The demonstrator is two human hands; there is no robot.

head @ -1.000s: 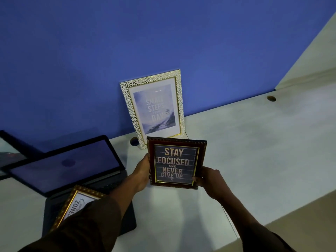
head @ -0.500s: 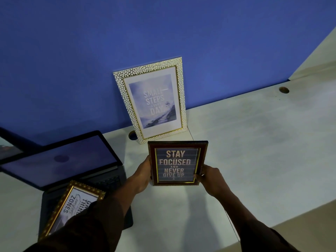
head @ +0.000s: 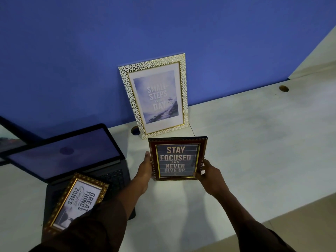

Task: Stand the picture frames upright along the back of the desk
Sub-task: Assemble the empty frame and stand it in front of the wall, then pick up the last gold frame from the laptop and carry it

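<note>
A dark red frame [head: 177, 158] reading "STAY FOCUSED AND NEVER GIVE UP" stands upright in the middle of the white desk [head: 254, 151]. My left hand [head: 145, 167] grips its left edge and my right hand [head: 211, 174] grips its lower right corner. Behind it a white pebbled frame [head: 156, 95] with a "SMALL STEPS EVERY DAY" print leans against the blue wall. A gold frame [head: 76, 199] reading "GREAT THINGS" lies flat on the laptop at lower left, partly hidden by my left sleeve.
An open dark laptop [head: 72, 157] sits at the left. A second dark screen [head: 9, 137] shows at the far left edge. Cable holes [head: 283, 88] are cut in the desk near the wall. The desk's front edge runs diagonally at lower right.
The red frame has shifted slightly right and toward the wall in both hands, and the view has tilted down, showing more of the gold frame.
</note>
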